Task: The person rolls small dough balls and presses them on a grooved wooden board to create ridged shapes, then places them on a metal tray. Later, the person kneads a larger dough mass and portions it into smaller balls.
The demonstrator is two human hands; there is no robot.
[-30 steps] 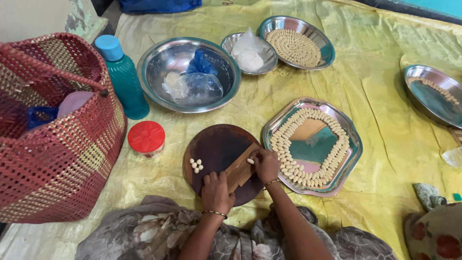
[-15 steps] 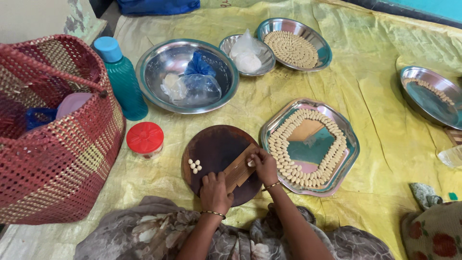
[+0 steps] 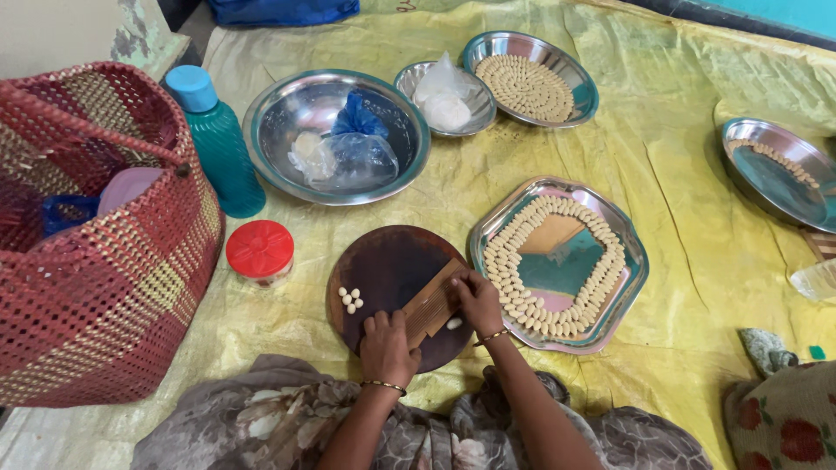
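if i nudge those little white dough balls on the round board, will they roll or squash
The dough balls look round and loose on the flat dark board, so they would probably roll. They seem soft: shaped pieces line the steel tray, so firm pinching likely dents them. Probably very light.

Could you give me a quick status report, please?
Left hand steadies ridged wooden comb on round dark board. Right hand presses there. Nothing blocking.

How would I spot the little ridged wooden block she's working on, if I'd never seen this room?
Find the dark round wooden board on the yellow sheet, just left of the steel tray ringed with pale shaped pieces. The ridged block lies on the board's right side under both hands; it is lighter brown, rectangular and grooved.
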